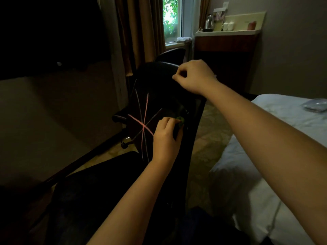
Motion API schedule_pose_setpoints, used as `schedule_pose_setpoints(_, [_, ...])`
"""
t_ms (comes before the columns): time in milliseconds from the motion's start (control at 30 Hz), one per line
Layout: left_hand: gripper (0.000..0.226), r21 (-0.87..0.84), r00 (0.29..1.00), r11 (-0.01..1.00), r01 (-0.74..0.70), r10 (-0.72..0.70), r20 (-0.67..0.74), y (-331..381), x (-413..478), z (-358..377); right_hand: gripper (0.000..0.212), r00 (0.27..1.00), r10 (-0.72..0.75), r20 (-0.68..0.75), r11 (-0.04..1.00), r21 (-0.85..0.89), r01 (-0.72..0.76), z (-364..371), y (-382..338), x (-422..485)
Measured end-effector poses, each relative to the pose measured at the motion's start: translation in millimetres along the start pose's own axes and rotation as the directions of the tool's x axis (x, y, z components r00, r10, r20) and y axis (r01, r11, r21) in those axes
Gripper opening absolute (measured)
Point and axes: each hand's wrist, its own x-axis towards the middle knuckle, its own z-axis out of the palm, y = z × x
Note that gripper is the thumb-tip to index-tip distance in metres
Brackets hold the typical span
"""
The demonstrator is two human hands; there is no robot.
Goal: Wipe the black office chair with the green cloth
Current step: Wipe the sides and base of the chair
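Room: dim; bed point(247, 183) lay right of my fingers.
Chair: black office chair point(159, 82), likely stiff; my right hand point(192, 75) curled gripping its top edge.
Cloth: green cloth point(180, 120), soft, pinched at left hand point(165, 137) fingertips.

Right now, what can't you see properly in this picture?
Head view:
1. The green cloth: mostly hidden under the left hand.
2. The black office chair: seat and base mostly lost in darkness.
3. The right hand: fingers curl at the chair's top; darkness hides any grip.
4. The grey thing on the bed: blurred, cut by the right edge.
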Motion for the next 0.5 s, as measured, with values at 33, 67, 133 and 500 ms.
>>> schedule_pose_setpoints(33, [0.018,0.002,1.0,1.0,0.005,-0.005,0.007,-2.0,-1.3,-0.4,0.023,1.0,0.006,0.001,1.0,0.004,-0.006,-0.3,0.1,0.7])
schedule_pose_setpoints(67, [0.018,0.008,1.0,1.0,0.009,-0.009,0.013,-3.3,-2.0,-0.9,0.022,1.0,0.013,0.005,1.0,0.011,-0.013,-0.4,0.1,1.2])
schedule_pose_setpoints(133, [0.019,0.025,1.0,1.0,0.018,-0.018,0.023,-4.2,-3.0,-1.9,0.022,1.0,0.029,0.012,0.999,0.027,-0.029,-0.7,0.0,1.7])
schedule_pose_setpoints(500, [0.018,-0.056,0.993,0.993,0.108,-0.111,-0.049,5.6,-6.6,-6.6,0.021,0.999,0.036,0.008,0.998,0.057,-0.037,-2.9,-6.3,-2.5])
